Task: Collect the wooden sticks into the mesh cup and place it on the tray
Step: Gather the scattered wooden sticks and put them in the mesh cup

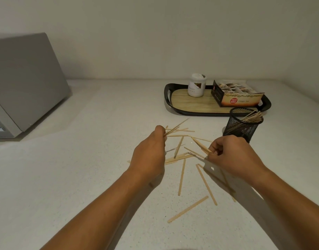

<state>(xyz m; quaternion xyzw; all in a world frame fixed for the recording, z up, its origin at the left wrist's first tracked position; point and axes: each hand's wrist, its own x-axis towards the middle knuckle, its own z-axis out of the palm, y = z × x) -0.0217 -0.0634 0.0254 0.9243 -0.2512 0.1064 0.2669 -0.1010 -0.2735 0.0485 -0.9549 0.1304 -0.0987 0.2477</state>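
Several thin wooden sticks lie scattered on the white counter between and in front of my hands. My left hand grips a small bundle of sticks that fans out to the right. My right hand pinches a few sticks that point up and left. The black mesh cup stands on the counter just beyond my right hand, with several sticks leaning inside it. Behind the cup lies the black tray with a wood-look floor.
On the tray stand a white jar and an open box of tea bags. A grey appliance fills the left side of the counter. A wall runs behind the counter.
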